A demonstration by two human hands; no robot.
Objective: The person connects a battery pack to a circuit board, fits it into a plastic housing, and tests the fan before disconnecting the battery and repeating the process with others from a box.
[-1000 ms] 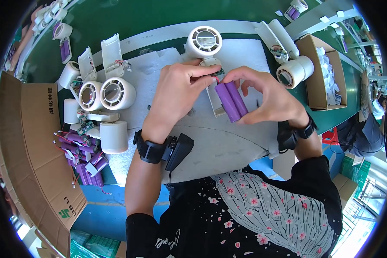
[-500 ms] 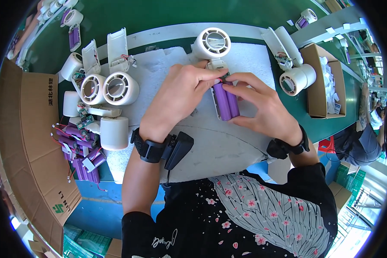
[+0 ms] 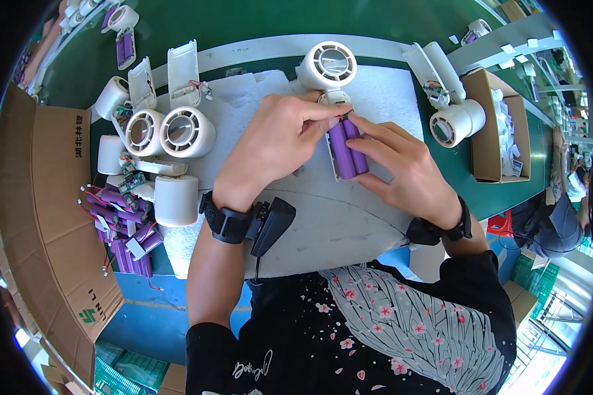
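1. The purple battery pack (image 3: 348, 151), two cells side by side, sits between the two hands, lying along the handle of a white handheld fan (image 3: 329, 64), whose round head is just beyond the fingertips.
2. The right hand (image 3: 405, 161) holds the pack from its right side, fingers bent over its upper part and thumb by its lower end.
3. The left hand (image 3: 270, 145) has thumb and forefinger drawn narrow at the pack's upper end, beside a bit of red wire; whether they grip anything I cannot tell.
4. Beneath both hands spreads a pale foam mat (image 3: 296, 237).
5. Left of the left hand are two more fan heads (image 3: 188, 132), a white cylinder (image 3: 176, 201) and a heap of purple cells (image 3: 128, 253) with red wires; farther out stands a large cardboard carton (image 3: 66, 210).
6. Well beyond the right hand lies an opened white fan (image 3: 464, 122), just beside a smaller cardboard box (image 3: 484, 155) containing white pieces (image 3: 507, 131).
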